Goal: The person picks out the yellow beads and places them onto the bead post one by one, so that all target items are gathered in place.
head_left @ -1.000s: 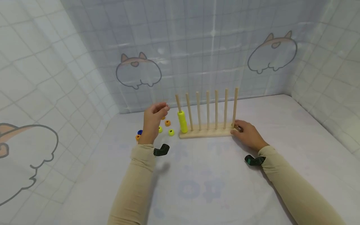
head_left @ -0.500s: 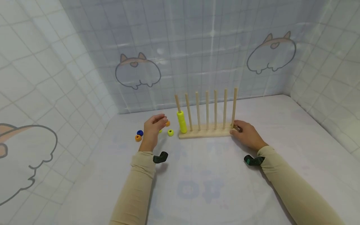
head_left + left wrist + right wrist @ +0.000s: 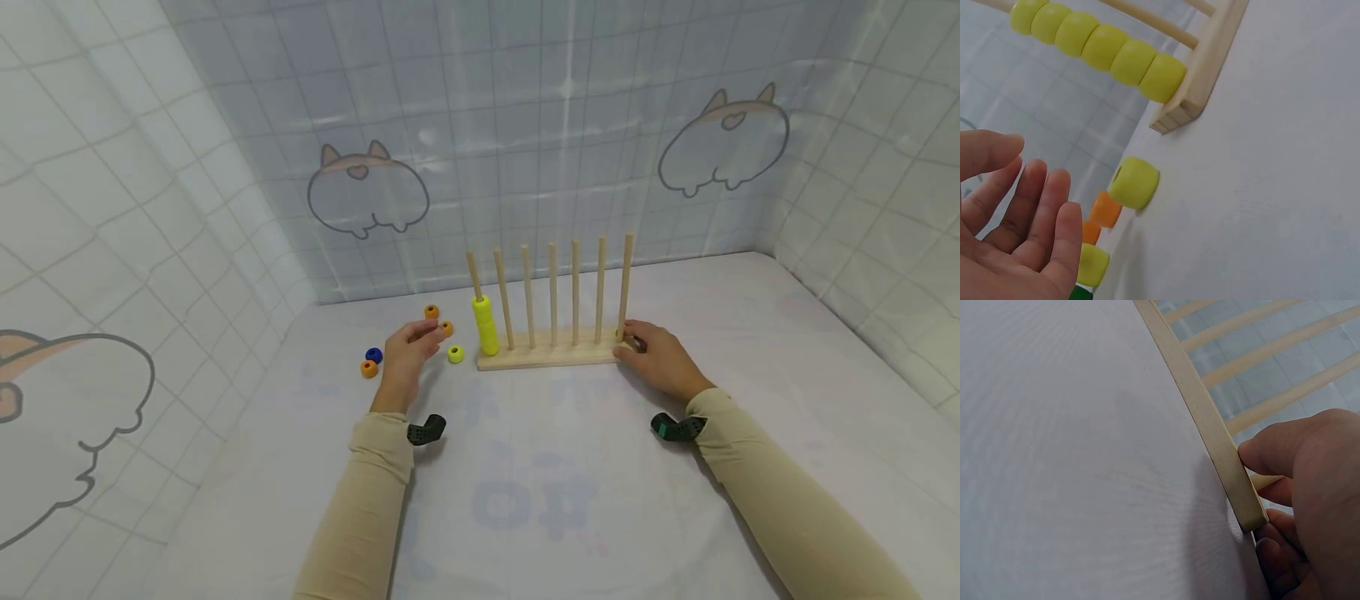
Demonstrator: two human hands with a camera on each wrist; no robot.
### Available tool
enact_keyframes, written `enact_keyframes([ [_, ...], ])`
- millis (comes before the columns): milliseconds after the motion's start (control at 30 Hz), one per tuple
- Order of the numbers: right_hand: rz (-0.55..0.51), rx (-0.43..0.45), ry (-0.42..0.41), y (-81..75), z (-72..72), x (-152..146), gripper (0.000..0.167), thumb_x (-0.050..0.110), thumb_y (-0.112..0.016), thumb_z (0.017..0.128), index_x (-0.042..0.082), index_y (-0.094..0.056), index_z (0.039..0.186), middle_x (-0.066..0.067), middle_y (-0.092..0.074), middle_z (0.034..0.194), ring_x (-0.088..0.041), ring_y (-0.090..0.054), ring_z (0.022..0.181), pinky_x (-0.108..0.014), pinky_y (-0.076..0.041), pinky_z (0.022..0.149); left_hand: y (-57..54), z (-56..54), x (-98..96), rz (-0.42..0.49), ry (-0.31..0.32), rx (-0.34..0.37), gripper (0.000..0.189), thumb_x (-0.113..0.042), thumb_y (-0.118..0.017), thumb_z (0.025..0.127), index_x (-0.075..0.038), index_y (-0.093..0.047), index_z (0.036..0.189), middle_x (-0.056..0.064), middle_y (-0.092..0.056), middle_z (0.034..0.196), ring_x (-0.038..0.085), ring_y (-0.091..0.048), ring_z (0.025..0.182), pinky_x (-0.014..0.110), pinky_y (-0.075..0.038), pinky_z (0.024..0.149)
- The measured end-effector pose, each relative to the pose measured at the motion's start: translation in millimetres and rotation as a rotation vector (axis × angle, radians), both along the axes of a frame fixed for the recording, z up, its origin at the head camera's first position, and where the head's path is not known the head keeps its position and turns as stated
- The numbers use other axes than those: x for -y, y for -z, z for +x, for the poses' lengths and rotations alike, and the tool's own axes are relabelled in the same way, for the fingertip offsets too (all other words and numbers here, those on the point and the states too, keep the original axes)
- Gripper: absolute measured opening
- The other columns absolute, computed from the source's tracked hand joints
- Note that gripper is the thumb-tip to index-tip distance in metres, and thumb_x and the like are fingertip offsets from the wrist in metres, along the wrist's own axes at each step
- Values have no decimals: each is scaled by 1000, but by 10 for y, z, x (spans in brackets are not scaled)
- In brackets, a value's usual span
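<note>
A wooden bead rack (image 3: 551, 359) with a row of upright pegs stands on the table. Its leftmost peg carries a stack of yellow beads (image 3: 1104, 47). At the base's right end, my right hand (image 3: 662, 360) grips the wood between thumb and fingers, around the last peg. My left hand (image 3: 407, 358) hovers left of the rack, fingers loosely bent, with nothing between thumb and fingertips in the left wrist view. Close by it lie a loose yellow bead (image 3: 455, 354) and an orange bead (image 3: 447, 329). Another yellow bead (image 3: 1092, 265) is partly hidden by the fingers.
Farther back is one more orange bead (image 3: 431, 311). Left of the left wrist, a blue bead (image 3: 374, 356) sits beside an orange bead (image 3: 368, 368). A green bead (image 3: 1082, 293) barely shows in the left wrist view. Patterned cloth walls (image 3: 495, 167) enclose the table's back and sides.
My left hand has come down and back toward me from beside the peg tops, uncovering the rear orange beads and the blue one. My right hand keeps its grip on the bead rack.
</note>
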State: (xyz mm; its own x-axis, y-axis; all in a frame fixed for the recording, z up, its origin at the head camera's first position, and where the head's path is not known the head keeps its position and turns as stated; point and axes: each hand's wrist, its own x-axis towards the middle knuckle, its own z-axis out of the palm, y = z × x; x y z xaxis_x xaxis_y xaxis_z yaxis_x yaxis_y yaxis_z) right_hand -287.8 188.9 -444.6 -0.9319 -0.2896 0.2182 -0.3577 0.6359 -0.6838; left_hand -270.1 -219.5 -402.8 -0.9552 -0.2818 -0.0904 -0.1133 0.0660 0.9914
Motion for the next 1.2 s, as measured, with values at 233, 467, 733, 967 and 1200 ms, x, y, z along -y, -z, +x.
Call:
enact_keyframes([
  [233, -3, -5, 0, 23, -23, -4, 48, 22, -64, 99, -5, -55, 138, -24, -46, 149, -44, -42, 135, -58, -37, 110, 66, 12, 17, -16, 9, 22, 32, -15, -70, 95, -9, -65, 127, 6, -64, 124, 20, -60, 113, 31, -51, 99],
  [467, -2, -2, 4, 33, -38, -5, 47, 23, -64, 99, -4, -56, 138, -23, -45, 149, -45, -42, 135, -59, -36, 110, 126, 22, 15, -46, 42, 27, 33, -16, -68, 97, -10, -65, 129, 6, -62, 126, 22, -58, 112, 34, -50, 99],
  [733, 2, -1, 8, 52, -45, -12, 47, 22, -64, 99, -5, -56, 137, -24, -45, 149, -45, -41, 136, -59, -36, 110, 183, 25, 7, -85, 69, 35, 35, -15, -68, 97, -9, -63, 131, 6, -62, 128, 21, -58, 115, 35, -49, 101],
  [967, 0, -13, 12, 43, -40, -11, 47, 22, -65, 99, -4, -57, 136, -24, -46, 148, -45, -42, 135, -59, -35, 110, 227, 12, 8, -185, 97, 48, 33, -13, -70, 95, -11, -65, 128, 5, -63, 127, 21, -57, 118, 37, -47, 104],
  [1200, -25, -17, 6, 31, -21, 6, 45, 21, -66, 98, -4, -58, 135, -24, -47, 147, -45, -42, 135, -58, -35, 111, 263, 28, -7, -246, 89, 81, 34, -13, -70, 95, -15, -65, 129, 3, -62, 126, 20, -55, 120, 37, -46, 105],
])
